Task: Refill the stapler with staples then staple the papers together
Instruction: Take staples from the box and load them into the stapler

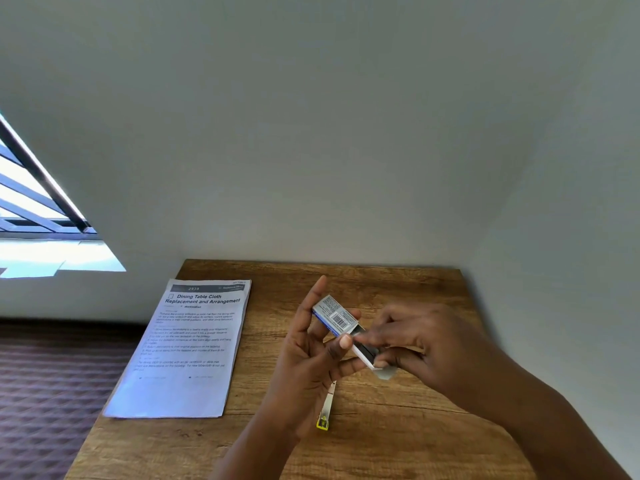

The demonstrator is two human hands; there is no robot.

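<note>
Your left hand (311, 344) grips the barcoded staple box (335, 317), your right hand (412, 344) pinches its slid-out tray (363, 355); papers (187, 351) read "Dining Table Cloth Replacement and Arrangement".

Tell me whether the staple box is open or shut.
Open: the staple box, held by the left hand, has its inner tray slid out, with the right hand at it.

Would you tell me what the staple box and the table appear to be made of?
The staple box looks like thin printed cardboard, matte, with a barcode label and a sliding inner tray. The table looks like wood or wood-look laminate: brown grain lines, low sheen; which one is unclear.
</note>
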